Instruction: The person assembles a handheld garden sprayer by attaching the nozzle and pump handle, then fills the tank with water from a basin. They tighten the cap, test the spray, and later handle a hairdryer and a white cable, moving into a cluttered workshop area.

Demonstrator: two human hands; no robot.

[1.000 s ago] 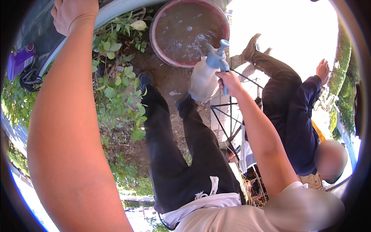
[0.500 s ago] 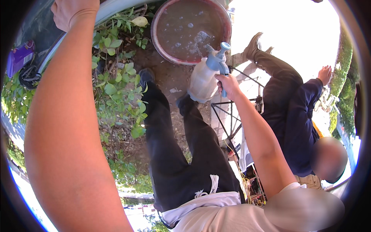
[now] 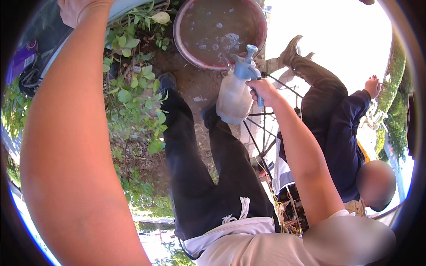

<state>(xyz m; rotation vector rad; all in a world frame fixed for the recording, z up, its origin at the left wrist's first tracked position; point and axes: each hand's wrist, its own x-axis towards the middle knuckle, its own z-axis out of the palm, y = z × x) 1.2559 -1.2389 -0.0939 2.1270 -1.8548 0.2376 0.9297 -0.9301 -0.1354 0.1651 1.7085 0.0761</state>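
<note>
My right hand [image 3: 263, 92] is closed round the trigger handle of a pump sprayer [image 3: 234, 99] with a cloudy, see-through bottle and a blue-grey top. The sprayer stays off the ground, its base near my right shoe. Its nozzle is by the near rim of a round reddish basin [image 3: 178, 43], which holds murky brown water with bubbles. Clear splashes show between nozzle and rim. Raised at the upper left, my left hand [image 3: 83, 11] is partly cut off by the picture's edge, beside a pale blue curved edge; its fingers are mostly hidden.
Leafy shrubs [image 3: 137, 106] grow left of my legs. A person [image 3: 341, 128] in dark clothes sits close at my right. Between us stands a black metal frame [image 3: 262, 133], with wires below it. At the far left are a purple package [image 3: 21, 62] and a black cable bundle [image 3: 29, 84].
My right hand has turned the sprayer more upright, its pump knob shifting left and slightly up. The bubbly patch in the basin has changed shape. My left hand has hardly moved.
</note>
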